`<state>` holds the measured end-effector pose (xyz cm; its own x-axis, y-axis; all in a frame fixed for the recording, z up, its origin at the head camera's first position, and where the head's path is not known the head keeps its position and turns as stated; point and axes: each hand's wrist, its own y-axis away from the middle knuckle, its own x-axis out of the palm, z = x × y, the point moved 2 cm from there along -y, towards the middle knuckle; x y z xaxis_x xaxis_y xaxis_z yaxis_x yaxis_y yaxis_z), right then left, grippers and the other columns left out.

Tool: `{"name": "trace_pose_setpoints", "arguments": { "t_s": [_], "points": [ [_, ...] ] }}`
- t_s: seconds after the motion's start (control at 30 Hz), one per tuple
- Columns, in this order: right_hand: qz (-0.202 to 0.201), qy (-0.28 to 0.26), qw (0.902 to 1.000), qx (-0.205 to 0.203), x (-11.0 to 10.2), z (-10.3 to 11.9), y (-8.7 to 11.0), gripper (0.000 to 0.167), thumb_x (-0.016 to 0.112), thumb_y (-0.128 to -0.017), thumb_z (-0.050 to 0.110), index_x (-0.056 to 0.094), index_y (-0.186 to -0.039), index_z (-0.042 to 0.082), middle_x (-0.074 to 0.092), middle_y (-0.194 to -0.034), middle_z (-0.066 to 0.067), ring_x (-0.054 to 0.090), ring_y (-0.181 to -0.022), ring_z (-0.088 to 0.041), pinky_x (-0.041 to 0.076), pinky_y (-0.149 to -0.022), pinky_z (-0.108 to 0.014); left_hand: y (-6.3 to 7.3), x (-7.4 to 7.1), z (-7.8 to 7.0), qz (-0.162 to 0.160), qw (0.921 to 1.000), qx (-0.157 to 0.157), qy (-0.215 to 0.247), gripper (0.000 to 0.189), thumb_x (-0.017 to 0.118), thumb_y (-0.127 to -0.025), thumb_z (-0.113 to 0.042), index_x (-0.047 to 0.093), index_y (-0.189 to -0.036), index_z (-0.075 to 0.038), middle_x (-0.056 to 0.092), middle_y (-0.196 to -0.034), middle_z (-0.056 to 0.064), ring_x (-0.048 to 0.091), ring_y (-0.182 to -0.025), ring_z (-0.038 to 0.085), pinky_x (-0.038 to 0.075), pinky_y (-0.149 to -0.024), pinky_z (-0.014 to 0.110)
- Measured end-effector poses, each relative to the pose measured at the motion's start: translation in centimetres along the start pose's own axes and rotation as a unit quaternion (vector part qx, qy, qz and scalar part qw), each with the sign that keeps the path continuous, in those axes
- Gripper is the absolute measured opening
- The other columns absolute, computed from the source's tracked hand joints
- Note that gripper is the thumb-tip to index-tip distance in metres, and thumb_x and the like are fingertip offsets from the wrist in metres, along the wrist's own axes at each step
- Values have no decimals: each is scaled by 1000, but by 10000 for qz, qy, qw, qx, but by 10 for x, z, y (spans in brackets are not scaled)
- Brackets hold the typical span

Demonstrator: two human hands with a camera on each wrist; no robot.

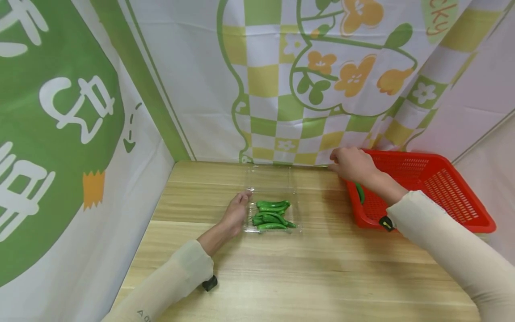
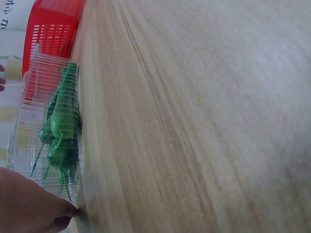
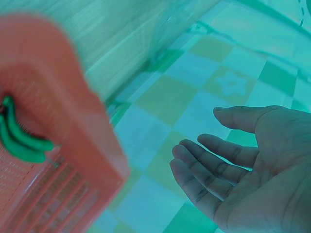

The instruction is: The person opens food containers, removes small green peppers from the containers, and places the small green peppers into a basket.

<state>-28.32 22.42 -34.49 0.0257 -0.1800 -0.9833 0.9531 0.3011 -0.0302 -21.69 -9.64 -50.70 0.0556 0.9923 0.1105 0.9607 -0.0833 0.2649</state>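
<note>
Several green chili peppers [image 1: 272, 213] lie side by side in a clear plastic clamshell box [image 1: 297, 205], its lid [image 1: 267, 176] folded back toward the wall. My left hand [image 1: 236, 213] pinches the box's left edge; the left wrist view shows thumb and fingers at the corner near the pepper stems. Over the far left rim of a red plastic basket [image 1: 438, 163] hovers my right hand [image 1: 354, 164]. Its fingers [image 3: 204, 170] are loosely bent with nothing between them in the right wrist view. Inside the basket, more green chili peppers [image 3: 22, 141] lie against the wall.
Both the box and the basket stand on a light wooden table [image 1: 289, 273]. A printed cloth [image 1: 265, 89] hangs along the table's back edge, and another printed panel [image 1: 92, 179] closes off the left side.
</note>
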Motion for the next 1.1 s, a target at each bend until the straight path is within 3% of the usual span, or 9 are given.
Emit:
{"name": "trace_pose_setpoints", "arguments": {
  "t_s": [0.13,0.4,0.57,0.8,1.1],
  "points": [
    [54,-41,9998,-211,4,18,0,30,69,-97,20,75,-120,2,77,-115,-16,73,-95,-37,61,-77,-58,1,0,-1,-10,10000,16,7,43,28,-116,-12,42,-153,5,30,-168,26,20,-159,44,12,-132,59],
    [-57,57,9971,-757,17,46,7,21,76,-95,19,76,-110,4,78,-102,-12,73,-89,-36,62,-71,-58,0,-1,0,32,10000,14,-34,43,29,-116,-12,42,-153,5,29,-169,25,19,-159,44,12,-131,60],
    [-15,219,9934,-1129,26,61,12,30,80,-94,18,76,-119,2,79,-108,-12,74,-94,-35,64,-68,-55,0,-1,1,27,10000,19,-72,43,29,-116,-12,42,-153,5,30,-169,25,18,-159,44,10,-132,60],
    [206,279,9906,-1324,41,80,15,25,79,-94,19,77,-115,5,79,-109,-12,75,-87,-33,63,-63,-51,1,-1,0,52,9999,22,-94,44,29,-116,-13,41,-154,4,28,-169,25,19,-159,44,11,-131,60],
    [474,446,9817,-1787,60,96,17,28,77,-94,17,76,-119,3,79,-113,-13,76,-95,-32,64,-76,-49,1,0,0,-15,10000,48,-51,44,30,-115,-12,41,-154,5,29,-169,26,20,-159,43,13,-132,58]
  ]
}}
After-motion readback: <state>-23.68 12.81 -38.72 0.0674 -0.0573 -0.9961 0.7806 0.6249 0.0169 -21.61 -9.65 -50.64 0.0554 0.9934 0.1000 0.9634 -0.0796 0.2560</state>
